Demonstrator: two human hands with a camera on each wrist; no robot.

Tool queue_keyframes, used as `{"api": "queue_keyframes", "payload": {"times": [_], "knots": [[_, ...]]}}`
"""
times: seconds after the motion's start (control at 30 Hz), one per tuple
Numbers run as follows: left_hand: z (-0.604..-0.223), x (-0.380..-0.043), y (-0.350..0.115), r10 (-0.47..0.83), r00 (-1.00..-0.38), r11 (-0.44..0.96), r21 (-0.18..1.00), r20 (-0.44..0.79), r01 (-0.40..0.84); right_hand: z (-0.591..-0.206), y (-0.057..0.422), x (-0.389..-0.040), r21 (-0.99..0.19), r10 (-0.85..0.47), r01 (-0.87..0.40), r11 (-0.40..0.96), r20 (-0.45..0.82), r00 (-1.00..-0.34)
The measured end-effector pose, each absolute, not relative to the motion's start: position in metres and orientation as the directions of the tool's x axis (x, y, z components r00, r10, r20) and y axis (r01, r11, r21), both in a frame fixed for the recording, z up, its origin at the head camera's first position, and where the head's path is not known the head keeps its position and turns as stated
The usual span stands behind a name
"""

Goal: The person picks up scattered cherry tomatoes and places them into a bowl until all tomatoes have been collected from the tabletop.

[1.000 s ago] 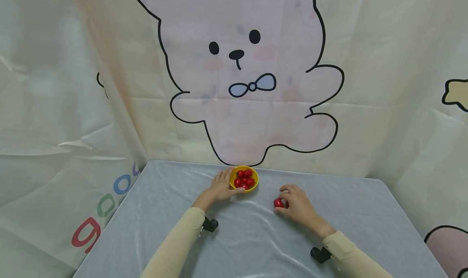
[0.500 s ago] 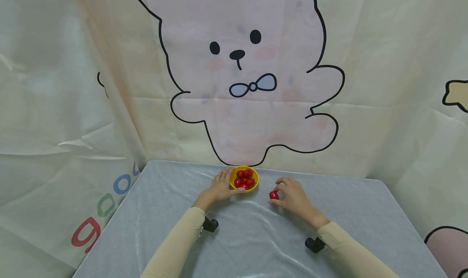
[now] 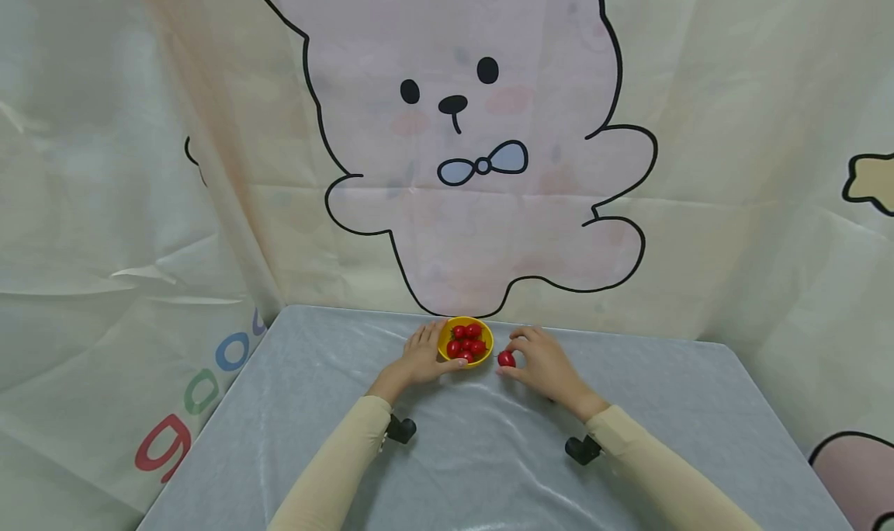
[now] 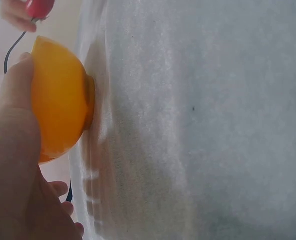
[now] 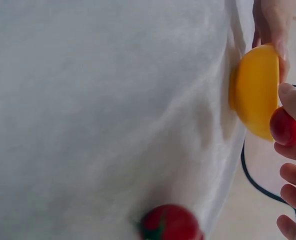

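Observation:
In the head view, a small yellow bowl (image 3: 443,354) holding several cherry tomatoes (image 3: 466,346) stands near the table's back edge. My left hand (image 3: 417,360) holds the bowl's left side, thumb along the near rim; the left wrist view shows the thumb against the bowl wall (image 4: 60,100). Just right of the bowl, my right hand (image 3: 548,366) pinches a cherry tomato (image 3: 506,359) between thumb and index finger. Another tomato (image 5: 170,222) lies low in the right wrist view, apparently on the cloth; my right hand and wrist hide it from the head view.
A wrinkled grey cloth (image 3: 475,453) covers the table. Behind it hangs a pale curtain (image 3: 698,267) with a cartoon bear, close to the bowl. Black wrist cameras (image 3: 583,449) sit under both forearms.
My right hand has carried the pinched cherry tomato left and farther back, close to the bowl. My left hand and the bowl have stayed in place.

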State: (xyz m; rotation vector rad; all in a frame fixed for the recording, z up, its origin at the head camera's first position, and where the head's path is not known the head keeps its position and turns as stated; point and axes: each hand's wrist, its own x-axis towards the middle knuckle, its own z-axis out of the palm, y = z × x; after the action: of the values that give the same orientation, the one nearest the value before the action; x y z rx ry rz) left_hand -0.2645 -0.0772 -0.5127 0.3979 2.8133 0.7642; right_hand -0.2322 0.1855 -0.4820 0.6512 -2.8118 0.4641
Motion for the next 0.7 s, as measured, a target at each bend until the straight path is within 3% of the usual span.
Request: {"api": "queue_keyframes", "payload": {"times": [0.7], "knots": [[-0.518,-0.267,-0.080,0.357,-0.932,0.815,0.509,-0.064,0.277,-0.464,0.129,-0.267,-0.209,-0.486,-0.555,0.805,0.305,-0.819]]}}
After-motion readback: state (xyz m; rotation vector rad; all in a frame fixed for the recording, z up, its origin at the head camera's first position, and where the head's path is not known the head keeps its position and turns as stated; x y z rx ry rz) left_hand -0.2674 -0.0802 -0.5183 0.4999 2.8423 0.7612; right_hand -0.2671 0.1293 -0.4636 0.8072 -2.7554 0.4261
